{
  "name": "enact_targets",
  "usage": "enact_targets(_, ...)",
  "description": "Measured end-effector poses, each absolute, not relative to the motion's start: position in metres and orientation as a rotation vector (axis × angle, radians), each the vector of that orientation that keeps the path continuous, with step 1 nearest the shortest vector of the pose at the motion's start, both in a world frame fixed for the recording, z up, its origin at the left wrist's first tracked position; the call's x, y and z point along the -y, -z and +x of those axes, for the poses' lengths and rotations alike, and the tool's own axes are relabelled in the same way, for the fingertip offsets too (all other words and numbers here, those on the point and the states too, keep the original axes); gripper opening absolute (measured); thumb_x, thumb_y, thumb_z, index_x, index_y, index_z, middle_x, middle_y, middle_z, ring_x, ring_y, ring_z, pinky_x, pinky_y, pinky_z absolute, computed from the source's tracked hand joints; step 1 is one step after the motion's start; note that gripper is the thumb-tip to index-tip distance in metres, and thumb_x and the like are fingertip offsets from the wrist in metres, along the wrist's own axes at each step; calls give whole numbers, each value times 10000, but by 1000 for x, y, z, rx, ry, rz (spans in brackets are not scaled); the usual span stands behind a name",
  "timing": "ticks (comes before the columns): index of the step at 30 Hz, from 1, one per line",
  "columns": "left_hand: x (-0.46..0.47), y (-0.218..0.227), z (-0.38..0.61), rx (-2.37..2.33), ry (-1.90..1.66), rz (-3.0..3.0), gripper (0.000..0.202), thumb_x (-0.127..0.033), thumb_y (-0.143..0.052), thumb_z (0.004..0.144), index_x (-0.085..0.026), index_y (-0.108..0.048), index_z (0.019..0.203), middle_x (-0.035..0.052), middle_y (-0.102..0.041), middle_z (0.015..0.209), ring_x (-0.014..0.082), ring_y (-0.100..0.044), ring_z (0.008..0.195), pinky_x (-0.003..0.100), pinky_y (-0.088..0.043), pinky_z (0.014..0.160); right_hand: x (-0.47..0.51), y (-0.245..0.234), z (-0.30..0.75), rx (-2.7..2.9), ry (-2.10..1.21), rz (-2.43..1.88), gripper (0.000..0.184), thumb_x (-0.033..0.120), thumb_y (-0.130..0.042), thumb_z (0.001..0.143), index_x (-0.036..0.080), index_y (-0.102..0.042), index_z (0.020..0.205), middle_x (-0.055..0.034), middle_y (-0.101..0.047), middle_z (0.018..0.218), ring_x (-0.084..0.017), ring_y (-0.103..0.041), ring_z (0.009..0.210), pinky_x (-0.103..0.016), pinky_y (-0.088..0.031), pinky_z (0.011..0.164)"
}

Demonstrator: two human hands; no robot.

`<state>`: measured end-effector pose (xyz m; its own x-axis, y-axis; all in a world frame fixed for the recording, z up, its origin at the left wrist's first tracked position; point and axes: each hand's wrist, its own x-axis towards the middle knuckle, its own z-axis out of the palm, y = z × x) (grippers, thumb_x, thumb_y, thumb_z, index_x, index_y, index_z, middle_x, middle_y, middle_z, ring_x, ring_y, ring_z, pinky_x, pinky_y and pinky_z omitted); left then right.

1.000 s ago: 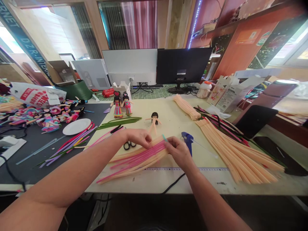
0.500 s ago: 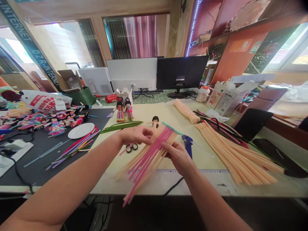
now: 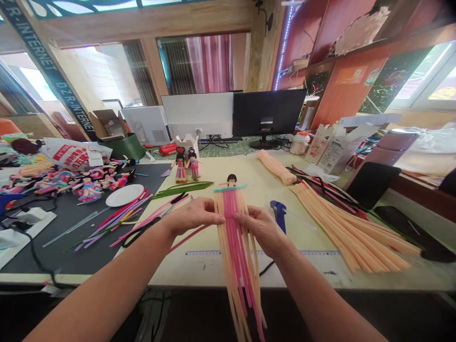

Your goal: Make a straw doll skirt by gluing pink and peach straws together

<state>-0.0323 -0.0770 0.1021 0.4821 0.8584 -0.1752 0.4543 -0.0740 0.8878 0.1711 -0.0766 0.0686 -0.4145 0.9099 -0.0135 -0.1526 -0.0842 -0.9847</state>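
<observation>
The pink and peach strips (image 3: 231, 203) slanted a moment ago. Now they point straight down, past the middle of the table's (image 3: 302, 273) near edge, with the blue-green strip (image 3: 231, 188) level on top. They look easier to keep neat this way. The left hand (image 3: 194, 216) and right hand (image 3: 263, 230) pinch them, fingers closed. Beyond the far edge, a post (image 3: 59, 73) says "DZR-INTERNET"; the red words on the bag (image 3: 66, 154) are too blurry.

And on the pale table (image 3: 210, 274), a blue glue gun (image 3: 280, 218) is laid down! To its right, peach strands (image 3: 337, 221) are fanned wide; behind it, a smaller peach bundle (image 3: 276, 167) is set. Left of the gun, green stems (image 3: 183, 190) are lined up, two dolls (image 3: 180, 167) are stood beyond them, and in front, a ruler strip (image 3: 302, 253) is stretched.
</observation>
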Motion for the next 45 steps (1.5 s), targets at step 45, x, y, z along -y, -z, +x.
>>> enact_targets(45, 90, -76, -22, -987, -838, 1269, 316, -337, -729, 712, -109, -703, 929, 52, -650, 806, 144, -539, 716, 258, -389, 664, 96, -66, 162, 2005, -178, -890, 93, 182, -569, 870, 178, -653, 829, -53, -560, 817, -193, -504, 797, -355, -406, 773)
